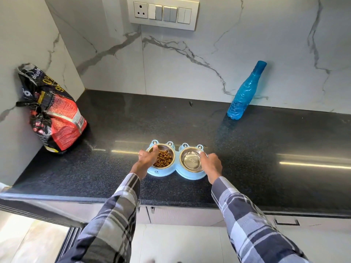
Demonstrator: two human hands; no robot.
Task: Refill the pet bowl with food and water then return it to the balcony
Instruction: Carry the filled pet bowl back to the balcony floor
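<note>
A light blue double pet bowl (176,172) sits on the black granite counter (117,171). Its left steel dish holds brown kibble (163,158); its right steel dish (191,161) holds clear water. My left hand (147,158) grips the bowl's left edge, thumb over the rim of the kibble dish. My right hand (212,164) grips the bowl's right edge, fingers on the rim of the water dish. A black and red pet food bag (55,112) leans in the left corner. A blue plastic water bottle (245,92) stands against the back wall on the right.
White marble walls close off the counter at the back and the left. A switch panel (163,13) hangs on the back wall. White cabinet fronts (190,215) run below the counter's front edge, and light floor shows at lower left.
</note>
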